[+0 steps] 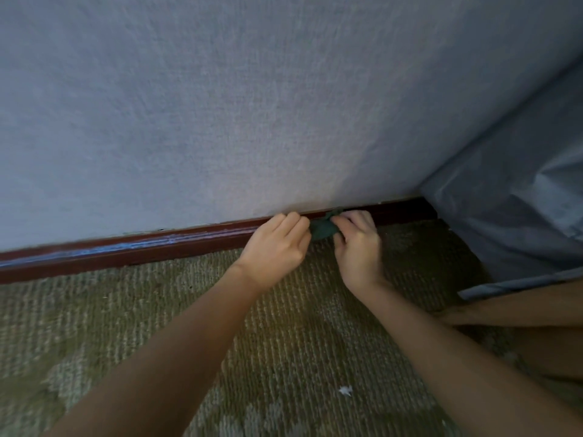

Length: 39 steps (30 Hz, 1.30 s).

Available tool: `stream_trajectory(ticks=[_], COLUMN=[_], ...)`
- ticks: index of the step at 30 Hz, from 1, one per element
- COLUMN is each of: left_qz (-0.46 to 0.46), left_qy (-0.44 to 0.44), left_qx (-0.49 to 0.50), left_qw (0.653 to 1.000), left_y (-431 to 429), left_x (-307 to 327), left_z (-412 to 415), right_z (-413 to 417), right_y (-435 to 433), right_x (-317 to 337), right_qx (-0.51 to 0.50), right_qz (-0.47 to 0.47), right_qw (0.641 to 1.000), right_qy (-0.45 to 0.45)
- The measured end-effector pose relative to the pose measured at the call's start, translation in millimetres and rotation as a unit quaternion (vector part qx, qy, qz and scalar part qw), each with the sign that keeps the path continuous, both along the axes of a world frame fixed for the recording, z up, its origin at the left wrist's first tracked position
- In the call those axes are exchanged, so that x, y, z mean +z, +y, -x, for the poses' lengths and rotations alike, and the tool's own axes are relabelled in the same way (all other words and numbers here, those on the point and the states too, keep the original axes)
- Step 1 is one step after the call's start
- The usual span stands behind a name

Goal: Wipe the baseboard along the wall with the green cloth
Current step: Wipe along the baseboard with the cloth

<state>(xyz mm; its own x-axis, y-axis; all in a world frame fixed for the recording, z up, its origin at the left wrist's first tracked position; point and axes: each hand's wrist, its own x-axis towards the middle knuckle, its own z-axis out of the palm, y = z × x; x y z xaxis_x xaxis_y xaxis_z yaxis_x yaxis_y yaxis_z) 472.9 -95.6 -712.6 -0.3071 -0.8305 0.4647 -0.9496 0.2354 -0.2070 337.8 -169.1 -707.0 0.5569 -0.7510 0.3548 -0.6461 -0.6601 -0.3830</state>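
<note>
Green cloth (322,228) bunched against dark red baseboard (157,247) at foot of pale textured wall (220,105). Right hand (359,247) pinching its right side, fingers curled close together. Left hand (277,250) touching its left edge, fingers bent and pressed together, tips hidden, grip impossible to tell. Patterned carpet (284,342) below; grey-blue fabric (520,216) draped at right; small white scrap (345,390) on carpet between forearms.

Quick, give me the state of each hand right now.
Left hand: fingers curled, gripping the left end of the green cloth at the baseboard.
Right hand: fingers curled, gripping the cloth's right end.
</note>
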Motion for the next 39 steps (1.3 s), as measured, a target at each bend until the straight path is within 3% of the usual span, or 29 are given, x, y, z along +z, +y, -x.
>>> stream_trajectory(ticks=[7, 11, 22, 30, 34, 39], left_qz=[-0.018, -0.020, 0.008, 0.004, -0.008, -0.015], left_qy=[-0.013, 0.018, 0.027, -0.002, -0.010, -0.012], left_qx=[0.026, 0.060, 0.050, -0.034, -0.035, -0.033], left_qw=[0.999, 0.998, 0.998, 0.999, 0.999, 0.999], left_y=[28.7, 23.2, 3.4, -5.6, -4.7, 4.8], left_x=[-5.6, -1.1, 4.1, 12.7, 10.5, 3.4], left_z=[-24.5, -10.9, 9.8, 1.5, -1.5, -3.2], right_z=[-23.0, -14.5, 10.6, 11.8, 3.9, -0.2], right_y=[19.1, 8.1, -8.1, -5.7, 1.3, -4.3], right_x=[0.8, 6.6, 12.0, 10.3, 9.0, 4.6], right_qx=[0.064, 0.099, 0.063, 0.063, 0.022, 0.061], right_qz=[-0.023, -0.035, -0.048, -0.016, -0.057, -0.075], right_qw=[0.997, 0.995, 0.996, 0.998, 0.998, 0.995], right_qy=[-0.025, 0.003, 0.031, 0.025, 0.008, 0.031])
